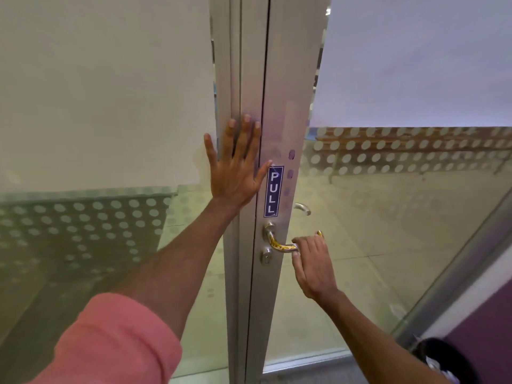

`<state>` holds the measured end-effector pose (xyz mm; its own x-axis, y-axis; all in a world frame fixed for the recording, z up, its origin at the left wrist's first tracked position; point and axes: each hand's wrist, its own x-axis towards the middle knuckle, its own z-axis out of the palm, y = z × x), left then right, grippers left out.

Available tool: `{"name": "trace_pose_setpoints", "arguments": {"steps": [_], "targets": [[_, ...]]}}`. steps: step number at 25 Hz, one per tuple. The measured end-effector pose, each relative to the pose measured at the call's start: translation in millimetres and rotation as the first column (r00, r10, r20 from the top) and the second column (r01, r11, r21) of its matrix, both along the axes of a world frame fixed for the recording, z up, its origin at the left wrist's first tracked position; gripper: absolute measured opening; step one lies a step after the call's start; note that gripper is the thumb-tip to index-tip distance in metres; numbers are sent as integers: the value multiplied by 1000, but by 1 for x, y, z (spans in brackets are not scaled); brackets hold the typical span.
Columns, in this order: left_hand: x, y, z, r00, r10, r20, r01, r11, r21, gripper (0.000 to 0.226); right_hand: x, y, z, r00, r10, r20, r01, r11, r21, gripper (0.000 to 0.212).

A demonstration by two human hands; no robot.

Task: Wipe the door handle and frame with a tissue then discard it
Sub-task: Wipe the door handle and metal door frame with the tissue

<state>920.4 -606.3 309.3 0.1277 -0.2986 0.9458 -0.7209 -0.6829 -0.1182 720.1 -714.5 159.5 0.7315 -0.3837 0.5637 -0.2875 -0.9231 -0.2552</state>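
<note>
With the left hand (pixel 235 167) spread flat on the frame (pixel 246 79) and the right hand (pixel 313 268) curled around the door handle (pixel 279 243), no tissue shows, so bare-skin smearing is the likely fault.

A dark bin (pixel 443 361) is cut off by the bottom edge; its contents are unclear.

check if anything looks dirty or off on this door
Purplish smudges dot the metal frame right of the PULL sticker. No tissue shows in either hand; right hand grips the handle.
</note>
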Motion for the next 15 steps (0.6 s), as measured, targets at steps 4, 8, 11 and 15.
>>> {"name": "trace_pose_setpoints", "arguments": {"steps": [4, 8, 11, 15], "targets": [[0, -1, -2, 1000, -7, 16, 7, 1000, -1, 79, 34, 54, -9, 985, -166, -48, 165, 986, -25, 45], [1, -1, -1, 999, 0, 33, 1, 1000, -10, 77, 27, 47, -19, 984, -150, -92, 135, 980, -148, 58], [1, -2, -2, 999, 3, 32, -3, 1000, -14, 77, 22, 41, -22, 973, -208, -102, 185, 963, -195, 61], [0, -2, -2, 1000, -2, 27, 3, 1000, -13, 77, 58, 75, -22, 953, -279, -121, 270, 959, -87, 68]]}}
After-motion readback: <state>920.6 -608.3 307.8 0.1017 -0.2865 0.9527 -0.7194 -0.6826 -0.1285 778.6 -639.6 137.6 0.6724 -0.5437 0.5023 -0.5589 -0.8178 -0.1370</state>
